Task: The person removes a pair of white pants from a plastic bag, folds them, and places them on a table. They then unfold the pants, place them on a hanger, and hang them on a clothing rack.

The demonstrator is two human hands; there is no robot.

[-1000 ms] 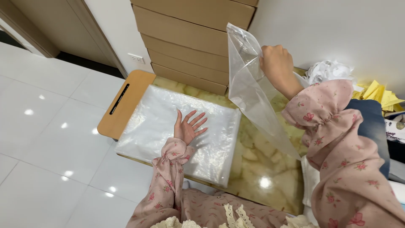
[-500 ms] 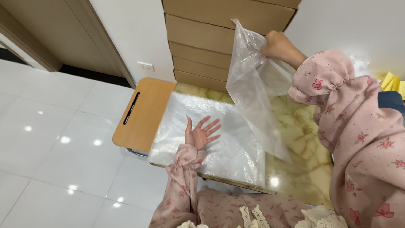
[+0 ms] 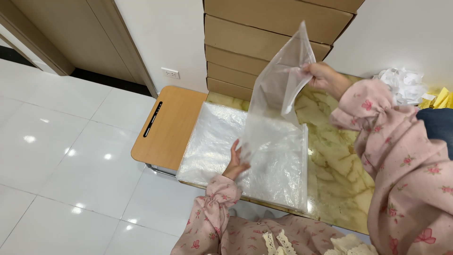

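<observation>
Plastic bag point(image 3: 276, 99) between right hand point(image 3: 321, 75) and left hand point(image 3: 234, 160).

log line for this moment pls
right hand: lifts clear bag | left hand: holds bag's lower edge | under: bag stack, marble table

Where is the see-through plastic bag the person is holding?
In the head view, the clear plastic bag hangs mid-frame from the right hand, above the stack of plastic bags on the table, in front of the cardboard boxes.
</observation>
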